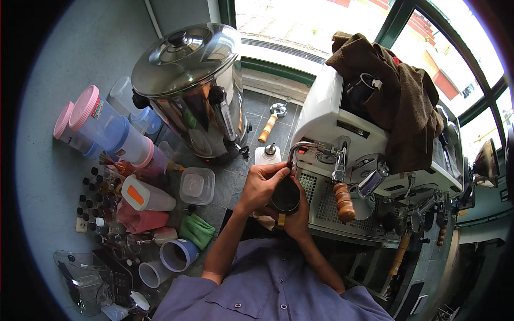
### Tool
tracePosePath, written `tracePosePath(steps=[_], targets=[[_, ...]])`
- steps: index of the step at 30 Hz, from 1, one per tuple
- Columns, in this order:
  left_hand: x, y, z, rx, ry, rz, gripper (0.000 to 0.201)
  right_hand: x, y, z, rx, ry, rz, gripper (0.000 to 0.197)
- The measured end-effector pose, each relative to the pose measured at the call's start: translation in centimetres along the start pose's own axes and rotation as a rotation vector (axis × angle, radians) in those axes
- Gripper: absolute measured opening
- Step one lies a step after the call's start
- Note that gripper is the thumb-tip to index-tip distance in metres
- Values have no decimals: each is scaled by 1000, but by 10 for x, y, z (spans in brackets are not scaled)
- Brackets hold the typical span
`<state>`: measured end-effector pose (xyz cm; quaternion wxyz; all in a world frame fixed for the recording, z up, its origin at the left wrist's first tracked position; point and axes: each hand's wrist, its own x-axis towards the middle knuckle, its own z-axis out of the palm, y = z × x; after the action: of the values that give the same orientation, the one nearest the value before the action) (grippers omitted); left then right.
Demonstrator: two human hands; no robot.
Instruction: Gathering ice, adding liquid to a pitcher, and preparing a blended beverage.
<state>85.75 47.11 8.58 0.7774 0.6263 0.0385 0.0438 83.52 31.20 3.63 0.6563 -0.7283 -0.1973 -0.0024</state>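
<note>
In front of my chest, my right hand (297, 214) is wrapped round the right side of a dark milk pitcher (285, 199) with a gold-coloured handle. The pitcher's dark inside faces up; I cannot tell what it holds. My left hand (263, 184) reaches over its rim, thumb and fingers pinched at the lower end of the curved metal steam wand (296, 147). That wand comes from the left end of a white espresso machine (315, 115). Just right of the pitcher, a portafilter with a turned wooden handle (344, 202) sits in the machine above the drip tray (325, 206).
A large steel urn (187, 101) stands behind on the left. Near it lie another portafilter (272, 123) and a white bottle (267, 155). Plastic containers (197, 185), a green cloth (197, 231) and several small bottles crowd the left. A brown towel (399, 91) drapes over the machine.
</note>
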Motion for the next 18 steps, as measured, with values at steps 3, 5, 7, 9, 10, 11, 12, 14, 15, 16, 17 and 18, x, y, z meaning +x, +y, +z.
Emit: tracePosePath(steps=[3,5,7,9,10,11,12,14,15,16,17,18], targets=[[0,0,-1,-9,-10,8,25,0,3,0,-23,14,-32,90],[-1,2,0,-3,-7,-2,25,1,8,0,-15,14,-27,92],[-1,2,0,2,-2,-11,25,0,7,-1,-7,11,-22,93],[-1,-2,-2,10,9,-7,25,0,0,0,18,-5,-2,99],[-1,-2,-1,10,8,-7,25,0,1,-1,17,-4,-2,99],[-1,-1,0,8,8,-2,25,0,2,-1,39,-7,6,101],[-1,0,1,6,8,3,24,1,3,-1,60,-10,14,103],[-1,1,1,3,5,2,24,0,5,-3,52,-33,27,106],[0,1,1,0,2,1,24,0,5,-4,45,-57,40,109],[-1,1,0,0,3,1,24,0,5,-3,46,-58,40,109],[-1,1,0,7,4,-3,24,-1,5,-3,66,-64,47,110],[-1,1,0,14,6,-7,24,-1,4,-3,87,-70,53,110]])
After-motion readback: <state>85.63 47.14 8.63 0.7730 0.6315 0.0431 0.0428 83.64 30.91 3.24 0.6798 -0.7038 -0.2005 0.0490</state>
